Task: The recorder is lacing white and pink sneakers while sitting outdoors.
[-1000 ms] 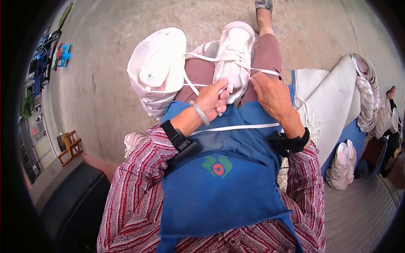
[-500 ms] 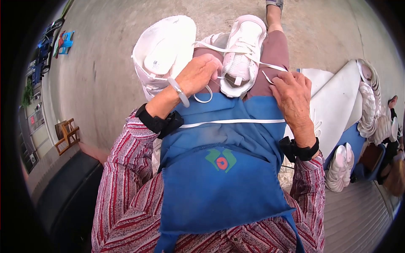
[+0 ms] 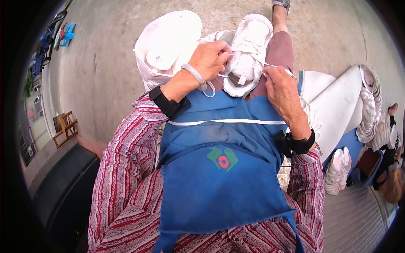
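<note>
The left hand (image 3: 209,59) comes in from the lower left of the frame, its forearm slanting up and to the right, the wrist bent slightly so that the back of the hand faces the camera; its thumb and fingers are drawn together in a narrow pinch, with a thin white bit of lace (image 3: 256,51) at the tips. The right hand (image 3: 283,90) rises from the lower right, knuckles up and fingers curled inward, thumb close to the forefinger, and a short white lace end pokes out between them. A bangle (image 3: 193,75) circles the left wrist, and each wrist wears a black strap. The white shoe (image 3: 249,63) lies between the two hands, just right of the top centre of the frame, toe toward the upper edge and opening toward the blue apron (image 3: 219,194). The left fingertips are right beside its left edge; the right hand is near its lower right side, with lace running from the shoe toward it. A white bag (image 3: 147,78) stands at upper left, near the left hand, with an insole (image 3: 161,59) inside.
</note>
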Demonstrator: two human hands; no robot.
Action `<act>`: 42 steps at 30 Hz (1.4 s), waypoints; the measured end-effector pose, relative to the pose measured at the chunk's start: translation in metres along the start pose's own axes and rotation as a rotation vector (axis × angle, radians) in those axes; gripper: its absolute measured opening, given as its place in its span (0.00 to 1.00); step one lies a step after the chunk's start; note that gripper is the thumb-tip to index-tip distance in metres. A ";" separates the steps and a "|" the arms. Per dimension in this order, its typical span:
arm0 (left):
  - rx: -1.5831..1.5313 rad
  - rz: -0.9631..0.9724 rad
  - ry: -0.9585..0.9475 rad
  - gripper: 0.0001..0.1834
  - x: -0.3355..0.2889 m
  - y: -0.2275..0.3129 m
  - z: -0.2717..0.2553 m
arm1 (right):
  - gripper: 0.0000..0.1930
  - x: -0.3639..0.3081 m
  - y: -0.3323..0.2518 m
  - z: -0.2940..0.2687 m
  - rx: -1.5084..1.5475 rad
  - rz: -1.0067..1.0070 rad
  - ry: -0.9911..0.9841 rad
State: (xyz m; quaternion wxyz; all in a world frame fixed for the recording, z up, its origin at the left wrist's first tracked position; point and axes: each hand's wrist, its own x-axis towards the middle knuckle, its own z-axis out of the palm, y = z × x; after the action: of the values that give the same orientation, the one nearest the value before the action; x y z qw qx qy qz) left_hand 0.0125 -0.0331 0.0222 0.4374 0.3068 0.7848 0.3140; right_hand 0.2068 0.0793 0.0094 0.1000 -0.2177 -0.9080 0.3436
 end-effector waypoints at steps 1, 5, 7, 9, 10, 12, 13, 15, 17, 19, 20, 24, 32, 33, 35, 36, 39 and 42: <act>0.059 0.021 0.009 0.11 0.001 0.001 0.000 | 0.05 0.000 0.002 0.001 -0.025 0.000 -0.030; 0.067 0.063 0.072 0.10 0.009 -0.006 0.004 | 0.05 0.001 0.008 0.002 -0.118 -0.038 -0.094; 0.024 0.075 0.076 0.09 0.013 -0.012 0.004 | 0.05 0.004 0.005 0.001 -0.160 -0.027 -0.101; -0.019 0.092 0.074 0.09 0.016 -0.014 0.005 | 0.06 0.007 0.007 0.002 -0.205 -0.011 -0.105; -0.039 0.080 0.075 0.08 0.017 -0.014 0.006 | 0.06 0.010 0.012 0.004 -0.194 0.010 -0.031; -0.055 0.070 0.074 0.08 0.018 -0.011 0.006 | 0.06 0.017 0.019 0.005 -0.183 0.032 0.048; -0.004 0.103 0.098 0.07 0.016 -0.010 0.006 | 0.05 0.021 0.022 0.004 -0.178 0.075 0.088; 0.046 0.137 0.120 0.07 0.017 -0.008 0.007 | 0.05 0.024 0.026 0.003 -0.174 0.120 0.129; 0.005 0.141 0.203 0.07 0.019 -0.006 0.009 | 0.05 0.025 0.028 0.001 -0.108 0.108 0.107; -0.040 0.141 0.205 0.06 0.024 -0.011 0.006 | 0.05 0.022 0.026 0.002 -0.084 0.094 0.067; -0.085 0.140 0.207 0.06 0.025 -0.013 0.004 | 0.05 0.021 0.025 0.003 -0.059 0.080 0.028; 0.019 0.117 0.143 0.03 0.017 -0.004 0.002 | 0.05 0.020 0.019 0.005 -0.021 0.076 0.041; 0.140 0.190 0.171 0.03 0.018 0.002 -0.002 | 0.06 0.028 0.017 0.008 0.027 0.086 0.158; 0.172 0.203 0.166 0.03 0.019 0.001 -0.003 | 0.06 0.028 0.017 0.009 0.026 0.086 0.157; 0.159 0.210 0.162 0.03 0.019 0.000 -0.003 | 0.06 0.028 0.017 0.010 0.040 0.086 0.123; 0.149 0.218 0.158 0.03 0.019 0.000 -0.004 | 0.06 0.029 0.018 0.010 0.038 0.088 0.124; 0.175 0.290 0.164 0.03 0.019 0.002 -0.001 | 0.06 0.032 0.020 0.008 0.063 0.092 0.078; 0.341 0.414 0.209 0.04 0.022 0.001 -0.003 | 0.06 0.037 0.015 0.005 0.053 0.071 0.018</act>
State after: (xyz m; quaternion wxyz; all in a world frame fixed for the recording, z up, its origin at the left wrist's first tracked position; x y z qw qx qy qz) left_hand 0.0007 -0.0167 0.0133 0.2229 0.4955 0.7879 0.2899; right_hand 0.1773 0.1029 -0.0031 0.1014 -0.2503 -0.8893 0.3690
